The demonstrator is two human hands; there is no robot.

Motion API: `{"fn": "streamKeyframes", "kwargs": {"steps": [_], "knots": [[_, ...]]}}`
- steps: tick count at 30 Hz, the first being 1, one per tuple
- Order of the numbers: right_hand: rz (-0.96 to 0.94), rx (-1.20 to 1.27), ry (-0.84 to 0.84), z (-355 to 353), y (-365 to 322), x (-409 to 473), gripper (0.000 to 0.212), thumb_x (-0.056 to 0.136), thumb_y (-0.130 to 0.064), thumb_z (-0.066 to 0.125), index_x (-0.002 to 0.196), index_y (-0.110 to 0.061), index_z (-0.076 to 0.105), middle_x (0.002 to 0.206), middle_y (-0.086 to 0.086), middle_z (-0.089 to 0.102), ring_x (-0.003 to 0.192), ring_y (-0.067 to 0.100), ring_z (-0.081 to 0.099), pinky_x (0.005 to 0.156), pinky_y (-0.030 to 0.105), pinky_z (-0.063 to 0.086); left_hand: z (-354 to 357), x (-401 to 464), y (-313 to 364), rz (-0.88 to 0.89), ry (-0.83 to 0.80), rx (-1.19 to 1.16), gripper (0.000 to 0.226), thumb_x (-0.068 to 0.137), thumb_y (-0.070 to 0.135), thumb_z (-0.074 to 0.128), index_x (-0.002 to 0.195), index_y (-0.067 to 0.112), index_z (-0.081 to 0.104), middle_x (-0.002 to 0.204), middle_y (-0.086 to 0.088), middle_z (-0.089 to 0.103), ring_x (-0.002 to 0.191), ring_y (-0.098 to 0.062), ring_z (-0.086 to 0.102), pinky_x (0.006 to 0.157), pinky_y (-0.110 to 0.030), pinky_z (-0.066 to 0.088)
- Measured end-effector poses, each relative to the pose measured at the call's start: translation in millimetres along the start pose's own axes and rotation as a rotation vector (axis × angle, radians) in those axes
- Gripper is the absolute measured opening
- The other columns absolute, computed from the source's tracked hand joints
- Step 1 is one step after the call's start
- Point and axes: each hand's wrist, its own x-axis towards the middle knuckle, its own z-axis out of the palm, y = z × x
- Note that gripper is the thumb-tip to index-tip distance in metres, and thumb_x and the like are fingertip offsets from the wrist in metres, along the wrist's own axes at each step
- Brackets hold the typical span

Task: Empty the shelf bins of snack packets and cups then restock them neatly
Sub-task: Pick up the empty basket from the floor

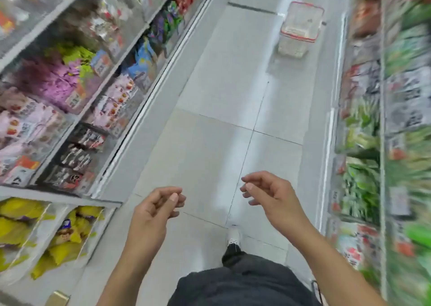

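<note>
I look down a shop aisle and the picture is blurred by motion. My left hand (pixel 155 210) and my right hand (pixel 268 193) hang in front of me over the grey floor, fingers loosely curled, holding nothing. Shelf bins on the left hold snack packets: yellow ones (pixel 70 231) nearest me, black ones (pixel 77 156), pink ones (pixel 25 124) and purple ones (pixel 51 82) farther along. A white basket with a red rim (pixel 298 29) stands on the floor far ahead, to the right of centre. Both hands are well away from the bins and the basket.
Shelves on the right carry green and white packets (pixel 363 184), heavily blurred. The tiled floor (pixel 221 119) runs between the two shelf rows. My leg in dark trousers and a white shoe (pixel 234 234) show below the hands.
</note>
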Motion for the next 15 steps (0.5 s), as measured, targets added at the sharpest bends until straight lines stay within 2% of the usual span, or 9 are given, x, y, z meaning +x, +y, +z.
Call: {"fn": "streamKeyframes", "kwargs": {"steps": [4, 8, 15], "knots": [[0.083, 0.061, 0.146, -51, 6, 35, 0.016, 0.096, -0.007, 0.061, 0.100, -0.017, 0.072, 0.089, 0.002, 0.075, 0.085, 0.019, 0.071, 0.073, 0.027, 0.058, 56, 48, 30, 0.009, -0.168, 0.079, 0.018, 0.097, 0.009, 0.056, 0.099, 0.016, 0.072, 0.091, -0.004, 0.075, 0.093, -0.019, 0.071, 0.081, -0.033, 0.052], [0.150, 0.086, 0.205, -77, -1, 80, 0.015, 0.095, -0.008, 0.061, 0.098, -0.017, 0.072, 0.088, 0.002, 0.075, 0.084, 0.017, 0.071, 0.074, 0.028, 0.059, 91, 105, 68, 0.024, -0.279, 0.144, 0.017, 0.098, 0.008, 0.055, 0.100, 0.015, 0.071, 0.091, -0.003, 0.075, 0.091, -0.017, 0.071, 0.077, -0.028, 0.053], [0.121, 0.145, 0.296, -79, -57, 199, 0.015, 0.095, -0.006, 0.061, 0.100, -0.014, 0.072, 0.088, 0.004, 0.074, 0.082, 0.018, 0.071, 0.074, 0.029, 0.059, 105, 235, 121, 0.017, -0.311, 0.175, 0.016, 0.097, 0.009, 0.057, 0.100, 0.017, 0.071, 0.091, -0.002, 0.075, 0.091, -0.017, 0.071, 0.080, -0.031, 0.052]]}}
